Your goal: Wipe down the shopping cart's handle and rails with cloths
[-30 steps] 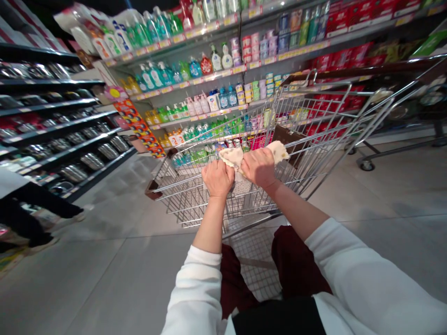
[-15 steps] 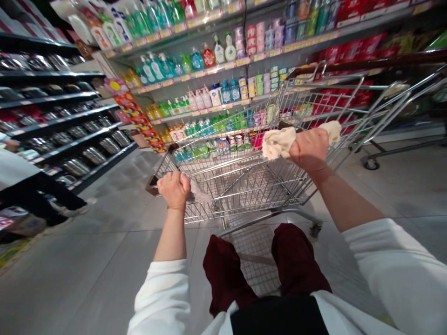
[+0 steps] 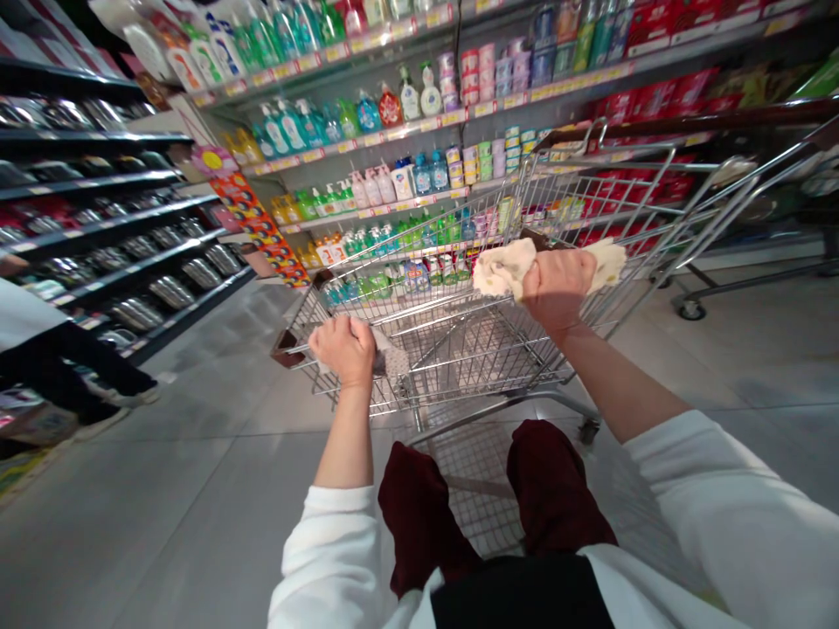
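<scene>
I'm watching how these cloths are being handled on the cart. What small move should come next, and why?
Probably slide the right hand along the rail of the shopping cart. Its cream cloth seems bunched on both sides of the fist, and bare rail appears to run on beyond it, while the left hand already has a grey cloth in its grip.

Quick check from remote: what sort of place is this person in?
Most likely a supermarket aisle: a wire shopping cart, shelves of bottled soaps and cleaners with price strips, and black shelving stacked with steel pots.
</scene>
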`<state>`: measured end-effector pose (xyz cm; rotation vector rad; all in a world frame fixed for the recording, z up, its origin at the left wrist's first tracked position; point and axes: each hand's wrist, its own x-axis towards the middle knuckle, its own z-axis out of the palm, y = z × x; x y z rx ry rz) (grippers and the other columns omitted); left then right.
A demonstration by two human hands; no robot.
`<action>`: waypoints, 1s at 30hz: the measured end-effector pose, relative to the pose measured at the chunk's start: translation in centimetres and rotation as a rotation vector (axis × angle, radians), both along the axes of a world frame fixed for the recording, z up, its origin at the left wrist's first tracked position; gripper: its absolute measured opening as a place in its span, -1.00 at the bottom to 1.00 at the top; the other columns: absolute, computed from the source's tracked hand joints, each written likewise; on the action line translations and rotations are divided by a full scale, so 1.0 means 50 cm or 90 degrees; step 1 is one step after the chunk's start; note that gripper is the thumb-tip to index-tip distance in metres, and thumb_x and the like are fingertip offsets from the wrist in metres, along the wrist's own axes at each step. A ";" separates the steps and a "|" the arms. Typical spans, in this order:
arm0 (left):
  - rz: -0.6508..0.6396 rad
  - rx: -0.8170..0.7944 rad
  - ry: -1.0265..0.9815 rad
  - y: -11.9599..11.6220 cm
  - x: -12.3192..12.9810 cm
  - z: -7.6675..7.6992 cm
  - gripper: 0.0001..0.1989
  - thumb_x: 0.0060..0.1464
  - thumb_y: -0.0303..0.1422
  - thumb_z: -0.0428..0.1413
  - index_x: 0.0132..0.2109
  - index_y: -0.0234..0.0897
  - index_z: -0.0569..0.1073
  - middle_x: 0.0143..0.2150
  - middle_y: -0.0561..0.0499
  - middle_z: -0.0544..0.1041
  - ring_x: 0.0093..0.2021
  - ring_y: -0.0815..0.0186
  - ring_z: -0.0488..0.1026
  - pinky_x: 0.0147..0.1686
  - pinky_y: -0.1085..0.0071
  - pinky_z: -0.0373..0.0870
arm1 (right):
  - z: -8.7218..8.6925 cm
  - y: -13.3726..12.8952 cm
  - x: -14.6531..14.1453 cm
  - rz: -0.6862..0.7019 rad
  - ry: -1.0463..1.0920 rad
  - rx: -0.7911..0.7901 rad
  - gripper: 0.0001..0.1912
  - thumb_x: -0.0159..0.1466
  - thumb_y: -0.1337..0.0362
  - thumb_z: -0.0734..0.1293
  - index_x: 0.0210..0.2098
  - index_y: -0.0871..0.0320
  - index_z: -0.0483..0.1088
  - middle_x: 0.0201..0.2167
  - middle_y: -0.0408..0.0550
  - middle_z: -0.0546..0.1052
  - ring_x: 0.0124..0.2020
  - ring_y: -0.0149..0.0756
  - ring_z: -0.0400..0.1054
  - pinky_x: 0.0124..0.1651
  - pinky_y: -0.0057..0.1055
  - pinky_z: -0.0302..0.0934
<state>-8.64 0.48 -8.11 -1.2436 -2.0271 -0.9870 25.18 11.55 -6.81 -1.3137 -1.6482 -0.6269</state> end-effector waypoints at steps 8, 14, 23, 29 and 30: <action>-0.088 0.018 -0.003 0.062 0.218 0.018 -0.75 0.29 -0.30 -0.06 -0.29 -0.18 0.47 -0.23 -0.12 0.54 -0.10 0.09 0.41 0.07 0.14 0.16 | -0.012 -0.081 -0.188 0.137 -0.034 0.025 -0.80 0.37 0.29 0.18 -0.36 0.12 0.36 -0.41 -0.02 0.43 -0.23 -0.18 0.19 0.09 -0.20 -0.04; -0.139 -0.020 0.015 0.064 0.221 0.018 -0.77 0.29 -0.31 -0.06 -0.25 -0.20 0.47 -0.23 -0.15 0.53 -0.10 0.07 0.41 0.05 0.13 0.15 | -0.020 -0.084 -0.216 0.179 -0.035 0.033 -0.77 0.40 0.28 0.17 -0.35 0.12 0.39 -0.39 -0.03 0.45 -0.21 -0.17 0.22 0.08 -0.19 -0.01; -0.154 -0.010 0.073 0.062 0.197 0.010 -0.75 0.31 -0.27 -0.05 -0.25 -0.20 0.47 -0.25 -0.13 0.53 -0.14 0.09 0.40 0.00 0.15 0.15 | -0.023 -0.076 -0.199 0.191 -0.072 0.064 -0.70 0.44 0.24 0.14 -0.33 0.12 0.43 -0.40 -0.03 0.47 -0.22 -0.17 0.25 0.05 -0.20 0.01; -0.161 -0.028 0.081 0.063 0.193 0.010 -0.75 0.30 -0.23 -0.05 -0.24 -0.20 0.47 -0.23 -0.16 0.53 -0.13 0.05 0.39 -0.02 0.13 0.16 | 0.007 -0.103 -0.196 0.206 -0.046 -0.033 -0.59 0.49 0.07 0.12 -0.01 0.16 0.49 -0.27 0.00 0.57 -0.15 -0.17 0.34 0.17 -0.17 -0.03; -0.162 -0.033 0.081 0.063 0.192 0.009 -0.75 0.30 -0.23 -0.05 -0.24 -0.20 0.47 -0.22 -0.16 0.52 -0.12 0.05 0.39 -0.02 0.13 0.16 | 0.018 -0.107 -0.195 0.205 -0.043 -0.062 -0.54 0.48 0.01 0.14 0.12 0.16 0.44 -0.23 0.01 0.59 -0.14 -0.16 0.35 0.17 -0.16 -0.03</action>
